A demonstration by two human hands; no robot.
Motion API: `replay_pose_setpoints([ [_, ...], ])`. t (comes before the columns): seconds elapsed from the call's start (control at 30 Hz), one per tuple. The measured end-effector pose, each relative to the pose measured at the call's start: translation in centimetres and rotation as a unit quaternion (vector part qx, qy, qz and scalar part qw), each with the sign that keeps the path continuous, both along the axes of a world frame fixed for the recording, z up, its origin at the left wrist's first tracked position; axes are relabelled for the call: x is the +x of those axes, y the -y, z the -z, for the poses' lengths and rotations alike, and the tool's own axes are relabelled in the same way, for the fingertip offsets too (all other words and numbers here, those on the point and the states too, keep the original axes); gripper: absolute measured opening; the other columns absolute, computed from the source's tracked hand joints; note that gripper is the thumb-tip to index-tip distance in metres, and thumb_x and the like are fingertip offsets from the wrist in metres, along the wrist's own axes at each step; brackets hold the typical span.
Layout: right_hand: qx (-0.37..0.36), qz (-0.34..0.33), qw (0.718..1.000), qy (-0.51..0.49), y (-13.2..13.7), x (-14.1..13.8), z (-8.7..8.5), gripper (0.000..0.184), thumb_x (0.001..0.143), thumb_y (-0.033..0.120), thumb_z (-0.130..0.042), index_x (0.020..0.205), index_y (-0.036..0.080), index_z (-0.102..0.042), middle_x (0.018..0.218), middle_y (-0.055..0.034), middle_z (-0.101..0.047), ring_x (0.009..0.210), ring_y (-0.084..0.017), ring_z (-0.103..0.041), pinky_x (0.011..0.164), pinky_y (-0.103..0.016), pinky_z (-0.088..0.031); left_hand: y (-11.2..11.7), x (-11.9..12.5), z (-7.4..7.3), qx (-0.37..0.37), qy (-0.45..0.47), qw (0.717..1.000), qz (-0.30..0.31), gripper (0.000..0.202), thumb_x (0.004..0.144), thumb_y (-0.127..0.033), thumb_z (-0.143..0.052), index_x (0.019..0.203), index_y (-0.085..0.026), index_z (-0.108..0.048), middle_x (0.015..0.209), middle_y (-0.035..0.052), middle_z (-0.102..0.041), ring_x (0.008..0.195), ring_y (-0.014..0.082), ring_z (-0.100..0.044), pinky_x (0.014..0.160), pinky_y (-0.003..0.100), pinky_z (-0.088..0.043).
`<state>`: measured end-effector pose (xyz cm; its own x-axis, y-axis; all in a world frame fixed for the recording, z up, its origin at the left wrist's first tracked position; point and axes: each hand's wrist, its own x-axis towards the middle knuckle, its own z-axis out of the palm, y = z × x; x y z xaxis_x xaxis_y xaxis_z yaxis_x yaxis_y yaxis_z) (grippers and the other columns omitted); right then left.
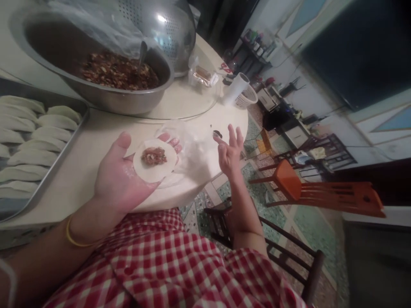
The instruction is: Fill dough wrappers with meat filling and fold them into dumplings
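On the upturned palm of my left hand rests a round, pale dumpling wrapper. A mound of brown-red minced filling sits at the wrapper's middle, and the wrapper is flat and unfolded. My fingers support it from beneath, partly hidden by it, with the thumb held away. Over the table's right side, my right hand is raised with its fingers apart and nothing visible held. Its index fingertip is near a small dark spot, too small to name; whether they touch I cannot tell.
A large metal bowl of filling with a spoon stands ahead. Left lies a metal tray of several folded dumplings. Beyond are a colander, a wrapped package and a white basket. An orange chair stands right.
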<state>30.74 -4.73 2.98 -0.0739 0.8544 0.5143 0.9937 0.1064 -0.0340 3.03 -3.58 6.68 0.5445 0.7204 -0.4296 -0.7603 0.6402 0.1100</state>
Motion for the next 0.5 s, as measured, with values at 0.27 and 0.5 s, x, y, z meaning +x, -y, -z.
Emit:
replay_pose_setpoints([
  [0.27, -0.156, 0.06, 0.986, 0.025, -2.5, 2.4, 2.3, 0.055, 0.105, 0.05, -0.027, 0.106, 0.03, -0.079, 0.162, -0.0013, -0.04, 0.154, -0.035, -0.024, 0.12, -0.069, -0.023, -0.2, 1.1, -0.8, -0.019, -0.046, 0.999, 0.005, 0.067, 0.103, -0.051, -0.028, 0.153, -0.008, -0.038, 0.115, 0.0166, -0.075, 0.097, 0.0279, -0.076, 0.076, 0.038, -0.065],
  [0.5, -0.075, 0.047, 0.996, -0.014, -1.7, 2.6, 1.4, 0.063, 0.105, 0.047, -0.018, 0.107, 0.028, -0.078, 0.155, -0.0038, -0.047, 0.152, -0.033, -0.029, 0.117, -0.067, -0.031, -0.3, 1.3, -1.3, -0.034, -0.065, 0.997, 0.004, 0.067, 0.103, -0.051, -0.025, 0.151, -0.006, -0.041, 0.114, 0.0169, -0.076, 0.098, 0.0277, -0.075, 0.074, 0.037, -0.066],
])
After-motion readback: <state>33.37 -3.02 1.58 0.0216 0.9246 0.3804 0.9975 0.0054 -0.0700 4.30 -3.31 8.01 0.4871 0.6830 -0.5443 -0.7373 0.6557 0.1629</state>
